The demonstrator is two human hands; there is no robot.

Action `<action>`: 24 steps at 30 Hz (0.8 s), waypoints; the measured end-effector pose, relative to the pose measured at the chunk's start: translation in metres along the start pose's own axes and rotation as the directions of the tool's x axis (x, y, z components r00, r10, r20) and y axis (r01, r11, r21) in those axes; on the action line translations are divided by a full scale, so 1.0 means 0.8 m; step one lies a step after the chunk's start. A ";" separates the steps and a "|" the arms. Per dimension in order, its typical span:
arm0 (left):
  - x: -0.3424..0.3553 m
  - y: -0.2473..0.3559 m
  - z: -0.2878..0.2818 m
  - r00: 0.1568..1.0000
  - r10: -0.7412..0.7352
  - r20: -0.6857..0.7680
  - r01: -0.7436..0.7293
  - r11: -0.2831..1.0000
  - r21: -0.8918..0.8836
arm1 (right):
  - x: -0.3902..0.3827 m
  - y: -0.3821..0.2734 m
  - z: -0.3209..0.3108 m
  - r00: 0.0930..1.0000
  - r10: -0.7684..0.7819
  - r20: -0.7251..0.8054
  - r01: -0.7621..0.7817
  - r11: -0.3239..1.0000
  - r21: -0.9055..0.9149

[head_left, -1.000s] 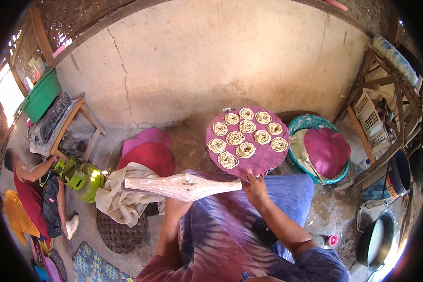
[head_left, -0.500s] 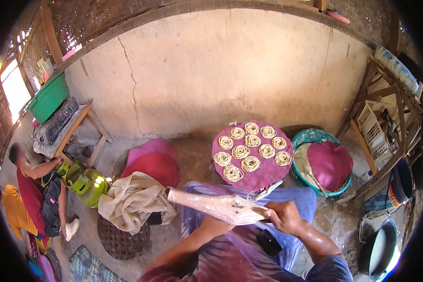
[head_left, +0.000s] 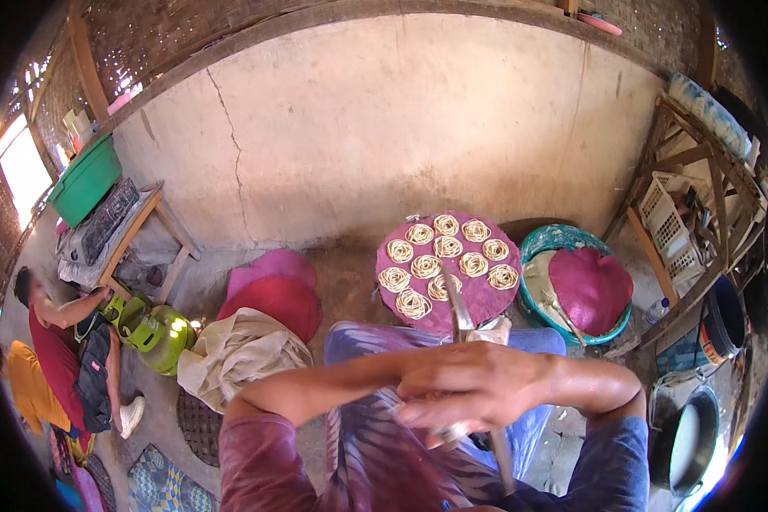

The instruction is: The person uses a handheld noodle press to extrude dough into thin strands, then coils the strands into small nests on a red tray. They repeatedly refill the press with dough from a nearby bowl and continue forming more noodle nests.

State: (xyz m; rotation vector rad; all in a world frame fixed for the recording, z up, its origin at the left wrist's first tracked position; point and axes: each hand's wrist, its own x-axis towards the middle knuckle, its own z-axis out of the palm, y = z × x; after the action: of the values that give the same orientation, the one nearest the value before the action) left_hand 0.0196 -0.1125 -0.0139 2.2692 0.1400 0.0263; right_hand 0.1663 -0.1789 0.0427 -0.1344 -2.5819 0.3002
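Note:
Both my hands are closed over a pale wooden noodle press (head_left: 501, 461) with long handles, held above my lap. One handle points forward over the near edge of the tray, and another runs down toward my lap. My left hand (head_left: 435, 388) reaches across from the left, and my right hand (head_left: 512, 375) meets it from the right. They overlap and hide most of the press body. Just beyond them lies a round purple tray (head_left: 439, 320), with several coiled noodle nests (head_left: 425, 266) in loose rings on it.
To the right stands a teal basin (head_left: 533, 243) with a magenta round cover (head_left: 589, 290) inside. Left of my knees are a crumpled cream cloth (head_left: 247, 354) and red and pink discs (head_left: 273, 294). A person (head_left: 55, 341) sits far left beside green gas cylinders (head_left: 164, 337). A black bucket (head_left: 691, 439) stands lower right.
The press has swung from lying crosswise, handle to the left, to pointing forward. My left hand has come up from beneath it, and both hands now overlap on it.

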 end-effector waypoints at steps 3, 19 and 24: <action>0.002 0.021 -0.030 0.992 -0.121 0.036 0.115 0.984 0.138 | 0.022 -0.014 -0.010 0.970 0.086 -0.226 -0.133 0.971 -0.198; 0.022 -0.092 0.002 0.466 -0.282 -0.838 -0.736 0.402 -0.545 | -0.147 0.076 -0.072 -0.598 0.276 -0.752 0.107 0.958 0.267; 0.007 -0.065 -0.073 0.180 -0.158 -0.971 -0.813 0.531 -0.237 | -0.161 0.145 0.048 -0.102 0.915 -0.389 0.353 0.399 0.846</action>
State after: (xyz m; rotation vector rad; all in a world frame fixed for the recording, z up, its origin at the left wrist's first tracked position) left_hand 0.0166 -0.0344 -0.0162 0.9717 0.1156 1.5440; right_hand 0.2605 -0.0935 -0.0809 -0.5518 -0.4637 1.1731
